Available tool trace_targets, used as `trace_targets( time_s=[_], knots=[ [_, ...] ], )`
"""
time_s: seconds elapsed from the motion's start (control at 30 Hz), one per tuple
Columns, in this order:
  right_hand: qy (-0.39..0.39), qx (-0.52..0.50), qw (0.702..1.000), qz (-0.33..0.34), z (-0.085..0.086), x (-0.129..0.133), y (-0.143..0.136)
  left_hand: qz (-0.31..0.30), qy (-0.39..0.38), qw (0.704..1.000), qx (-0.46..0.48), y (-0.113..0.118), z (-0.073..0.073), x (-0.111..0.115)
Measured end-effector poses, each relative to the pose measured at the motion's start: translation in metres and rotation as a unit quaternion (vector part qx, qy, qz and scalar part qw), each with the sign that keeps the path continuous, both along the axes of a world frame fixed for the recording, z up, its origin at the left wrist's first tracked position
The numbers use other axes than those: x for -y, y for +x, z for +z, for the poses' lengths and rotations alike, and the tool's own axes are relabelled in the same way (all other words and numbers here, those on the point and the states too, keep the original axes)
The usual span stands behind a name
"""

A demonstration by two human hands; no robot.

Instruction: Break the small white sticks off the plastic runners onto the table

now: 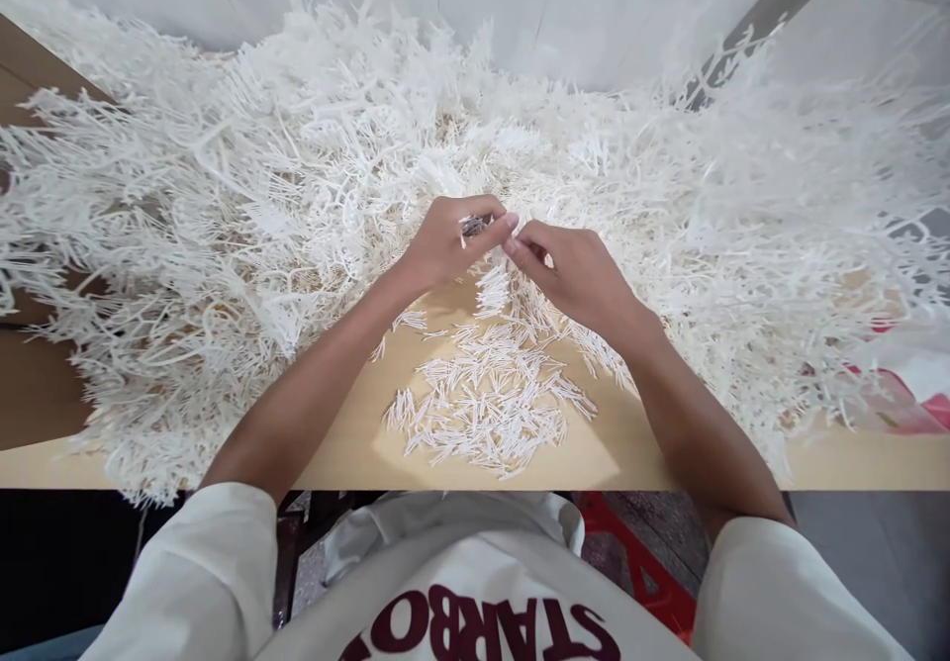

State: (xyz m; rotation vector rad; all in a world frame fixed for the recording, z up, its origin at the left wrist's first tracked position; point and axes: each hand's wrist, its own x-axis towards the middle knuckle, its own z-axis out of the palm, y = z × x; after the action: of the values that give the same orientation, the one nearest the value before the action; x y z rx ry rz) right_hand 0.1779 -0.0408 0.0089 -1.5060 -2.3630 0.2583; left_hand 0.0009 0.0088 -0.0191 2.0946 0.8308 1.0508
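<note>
My left hand [461, 237] is closed, thumb and forefinger pinched together over the middle of the table. Fingertip to fingertip with it, my right hand [568, 260] is pinched too. Both seem to grip a small white plastic piece, mostly hidden by the fingers. Just below them lies a loose heap of short, thin white plastic sticks [486, 399]. Behind and on both sides of my hands rises a big tangled pile of white branched plastic pieces [312, 156], like moulding sprues with many thin prongs.
The light wooden table [853, 468] ends close to my body. Cardboard boxes [37, 389] stand at the left. A clear and pink plastic bag [902, 399] lies at the right. A tiled wall [594, 8] and a grey metal post [772, 13] are behind. Below is a red plastic stool [642, 567].
</note>
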Motion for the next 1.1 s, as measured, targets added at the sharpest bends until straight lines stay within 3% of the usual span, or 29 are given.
trace_targets(
  time_s=[0.1,0.23,0.33,0.37,0.43,0.5,0.57,0.63,0.73,0.9,1.1],
  knots=[
    [0.038,0.062,0.997,-0.026,0.001,0.004,-0.005,0.001,0.025,1.0,-0.016,0.004,-0.004,0.002],
    [0.082,0.114,0.99,0.014,0.007,0.012,-0.004,0.026,0.01,1.0,0.009,0.012,-0.012,0.006],
    [0.088,0.058,0.982,0.158,0.021,0.031,-0.01,0.059,-0.006,0.998,0.031,0.01,-0.016,-0.001],
    [0.075,0.025,0.967,0.243,0.026,0.038,-0.014,0.088,-0.01,0.995,0.045,0.006,-0.017,-0.006],
    [0.092,-0.005,0.951,0.296,0.034,0.048,-0.02,0.152,-0.016,0.985,0.076,-0.001,-0.019,-0.016],
    [0.087,-0.033,0.965,0.246,0.037,0.047,-0.019,0.176,-0.028,0.979,0.1,-0.007,-0.019,-0.021],
    [0.095,-0.038,0.992,0.071,0.032,0.034,-0.009,0.157,-0.041,0.981,0.105,-0.007,-0.015,-0.02],
    [0.115,-0.058,0.989,-0.069,0.022,0.017,0.006,0.121,-0.051,0.986,0.1,-0.005,-0.01,-0.015],
    [0.058,-0.107,0.99,-0.066,0.008,-0.003,0.019,0.08,-0.062,0.99,0.097,0.0,-0.004,-0.007],
    [-0.061,-0.21,0.976,0.0,-0.003,-0.004,0.005,0.05,-0.042,0.992,0.108,0.005,-0.007,-0.003],
    [-0.018,-0.26,0.965,-0.036,-0.011,-0.004,-0.001,0.061,-0.066,0.988,0.123,0.008,-0.014,-0.006]
  ],
)
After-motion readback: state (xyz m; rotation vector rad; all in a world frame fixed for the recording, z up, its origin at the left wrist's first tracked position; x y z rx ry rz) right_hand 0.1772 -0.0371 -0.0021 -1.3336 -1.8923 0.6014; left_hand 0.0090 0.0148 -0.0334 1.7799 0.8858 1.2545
